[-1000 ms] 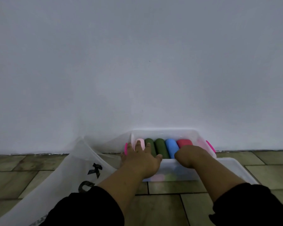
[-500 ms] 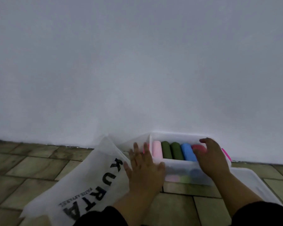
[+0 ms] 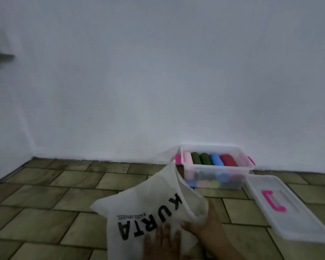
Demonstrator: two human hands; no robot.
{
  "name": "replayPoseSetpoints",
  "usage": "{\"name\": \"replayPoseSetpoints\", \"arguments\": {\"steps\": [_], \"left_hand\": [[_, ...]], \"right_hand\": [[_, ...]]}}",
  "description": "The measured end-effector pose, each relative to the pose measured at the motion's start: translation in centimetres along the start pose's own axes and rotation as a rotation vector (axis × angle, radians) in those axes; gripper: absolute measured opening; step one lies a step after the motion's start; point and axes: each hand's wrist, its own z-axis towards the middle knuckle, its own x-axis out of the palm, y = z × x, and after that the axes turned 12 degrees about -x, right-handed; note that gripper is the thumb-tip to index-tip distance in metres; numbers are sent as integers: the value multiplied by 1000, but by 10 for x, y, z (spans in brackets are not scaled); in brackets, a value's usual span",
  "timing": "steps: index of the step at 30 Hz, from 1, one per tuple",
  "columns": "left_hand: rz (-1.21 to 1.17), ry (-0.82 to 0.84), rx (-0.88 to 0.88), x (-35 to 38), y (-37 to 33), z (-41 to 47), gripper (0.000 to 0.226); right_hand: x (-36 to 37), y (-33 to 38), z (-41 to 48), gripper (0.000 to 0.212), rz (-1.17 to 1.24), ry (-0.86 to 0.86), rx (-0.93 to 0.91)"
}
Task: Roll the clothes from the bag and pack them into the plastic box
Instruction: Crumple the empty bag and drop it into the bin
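Only one view is given here, shot from head height and aimed forward and a bit down at a tiled floor [image 3: 45, 203] where it meets a white wall [image 3: 158, 72]. The hands and white bag [image 3: 148, 212] are caught close up at the bottom edge, while the plastic box [image 3: 214, 167] is seen further off against the wall, so nothing is shared with a second view.

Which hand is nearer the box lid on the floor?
Right. The right hand grips the bag mouth on the side toward the lid; the left hand lies on the bag, farther away.
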Motion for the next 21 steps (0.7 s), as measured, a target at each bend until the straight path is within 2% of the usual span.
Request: {"name": "replayPoseSetpoints", "arguments": {"steps": [1, 2, 3, 4, 5, 7, 9, 11, 13, 15, 16, 19, 21], "left_hand": [[46, -59, 5, -8, -3, -4, 41], [-83, -34, -5, -13, -3, -12, 18], [-322, 181, -67, -22, -9, -20, 39], [-423, 310, -95, -19, -19, -32, 66], [-519, 339, -197, -14, -27, -43, 85], [-442, 406, -339, -17, -18, -56, 103], [-481, 458, -507, -36, 8, -51, 118], [-536, 617, -732, -44, 17, -44, 132], [-916, 744, -861, -44, 14, -34, 125], [-1331, 740, -986, -44, 7, -20, 112], [-1444, 730, -1040, -49, 3, -12, 104], [-1714, 866, -1091, -66, -11, 10, 66], [-1808, 998, -1104, -76, -19, 24, 53]], "right_hand": [[1, 1, -6, 119, 34, -44, 91], [0, 3, -12, 114, 88, -103, 215], [-4, 7, -18, 94, 141, -155, 327], [-12, 9, -24, 68, 198, -171, 426], [-20, 8, -27, 50, 257, -170, 514], [-37, 6, -28, 42, 333, -206, 637], [-52, 4, -32, 42, 341, -266, 655], [-61, 5, -41, 41, 225, -351, 551], [-61, 9, -49, 43, 13, -414, 373], [-56, 14, -56, 47, -200, -452, 183], [-51, 17, -59, 48, -300, -439, 90], [-27, 24, -68, 54, -570, -231, -190], [-6, 25, -74, 70, -489, -90, -322]]}}
